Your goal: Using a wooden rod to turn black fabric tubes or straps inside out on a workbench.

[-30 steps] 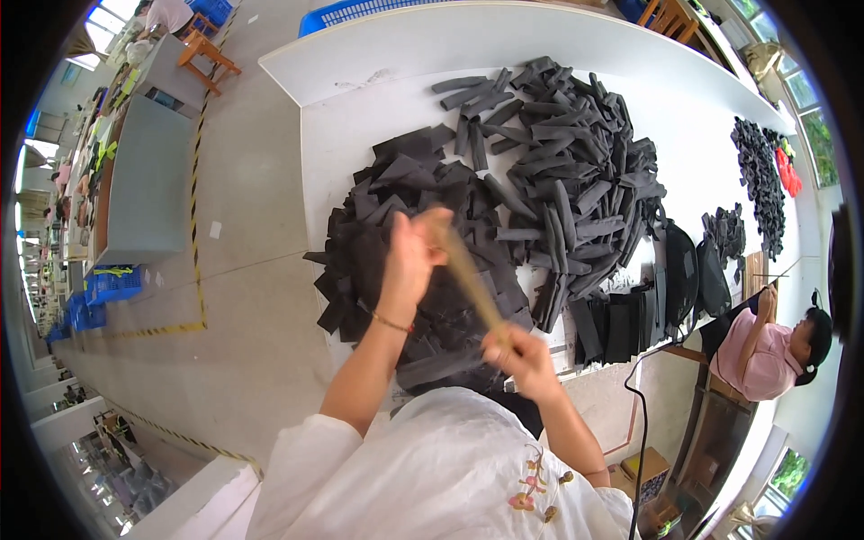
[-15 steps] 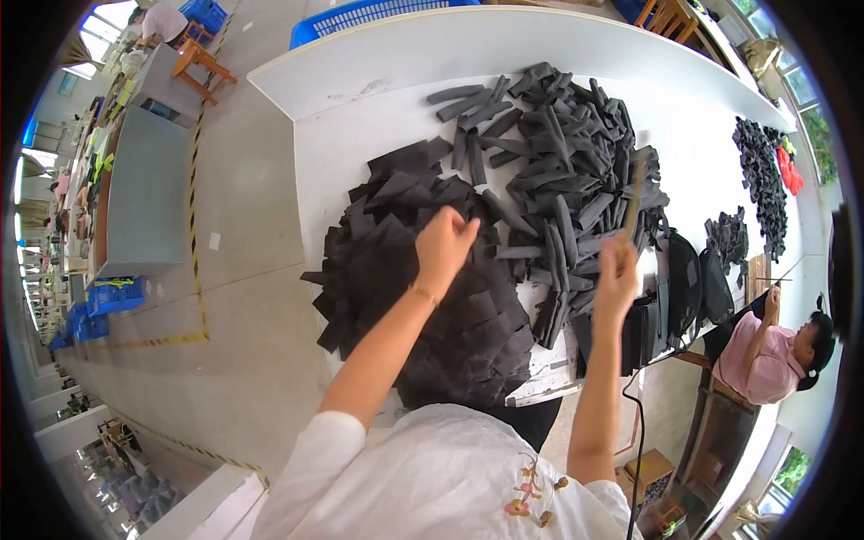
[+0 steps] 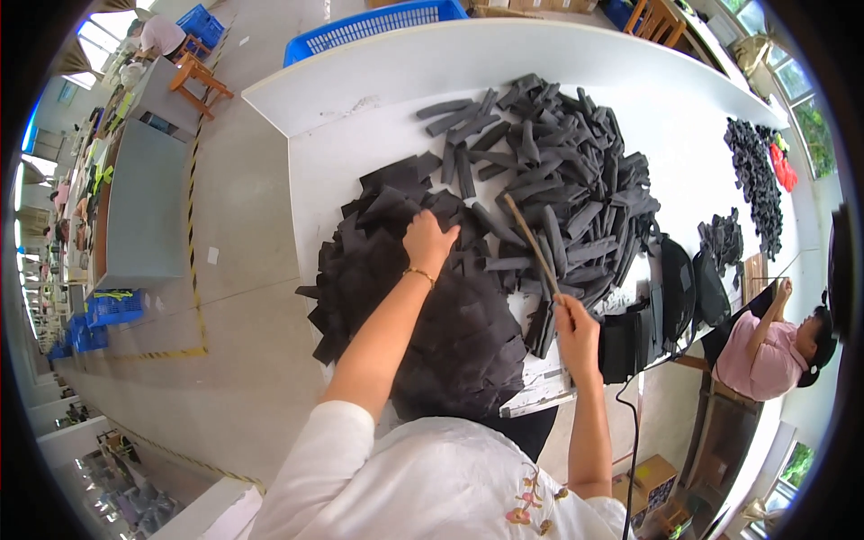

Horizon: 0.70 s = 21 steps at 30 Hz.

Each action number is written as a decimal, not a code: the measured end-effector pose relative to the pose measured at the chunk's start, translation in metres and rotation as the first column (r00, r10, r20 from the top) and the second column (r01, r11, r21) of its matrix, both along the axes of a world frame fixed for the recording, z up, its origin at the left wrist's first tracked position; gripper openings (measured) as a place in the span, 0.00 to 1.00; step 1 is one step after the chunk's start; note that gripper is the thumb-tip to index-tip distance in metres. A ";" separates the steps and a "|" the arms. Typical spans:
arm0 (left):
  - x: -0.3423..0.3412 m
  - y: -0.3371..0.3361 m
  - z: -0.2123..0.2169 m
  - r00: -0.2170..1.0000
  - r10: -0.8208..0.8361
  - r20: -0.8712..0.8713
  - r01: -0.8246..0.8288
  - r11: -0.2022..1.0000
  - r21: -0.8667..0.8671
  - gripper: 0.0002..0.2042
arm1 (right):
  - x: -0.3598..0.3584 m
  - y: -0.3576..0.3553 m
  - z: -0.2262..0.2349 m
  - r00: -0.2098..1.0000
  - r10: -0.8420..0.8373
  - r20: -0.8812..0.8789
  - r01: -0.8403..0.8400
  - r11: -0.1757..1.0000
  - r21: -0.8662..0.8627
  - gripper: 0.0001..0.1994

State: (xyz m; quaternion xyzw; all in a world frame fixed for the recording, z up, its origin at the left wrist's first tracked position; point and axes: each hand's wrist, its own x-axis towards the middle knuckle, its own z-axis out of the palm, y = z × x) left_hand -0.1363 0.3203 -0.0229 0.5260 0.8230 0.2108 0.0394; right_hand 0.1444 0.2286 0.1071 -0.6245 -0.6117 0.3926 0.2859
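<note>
My right hand (image 3: 576, 335) has swung the thin stick (image 3: 533, 245) back near, grip closed on it, while my left hand (image 3: 428, 241) presses the black fabric pile (image 3: 396, 270).

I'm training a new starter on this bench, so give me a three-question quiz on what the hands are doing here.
1. True or false: the right hand holds a thin wooden stick.
2. The left hand rests on: A) the blue crate, B) the heap of flat black pieces, C) the white table.
3. Fill in: the stick's far end points over the pile of dark ___ strips.

Key: 1 true; 2 B; 3 grey.
</note>
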 end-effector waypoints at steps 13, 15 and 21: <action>-0.025 -0.043 0.111 0.731 -0.536 0.422 0.412 0.840 0.353 0.06 | 0.028 -0.032 0.043 0.989 0.075 0.131 -0.098 0.978 0.185 0.09; -0.029 -0.053 0.124 0.699 -0.573 0.427 0.452 0.817 0.357 0.05 | 0.027 -0.032 0.049 0.982 0.137 0.131 -0.163 0.964 0.211 0.08; -0.041 -0.070 0.137 0.587 -0.519 0.621 0.428 0.850 0.307 0.05 | 0.026 -0.041 0.061 0.945 0.248 0.212 -0.290 0.937 0.194 0.10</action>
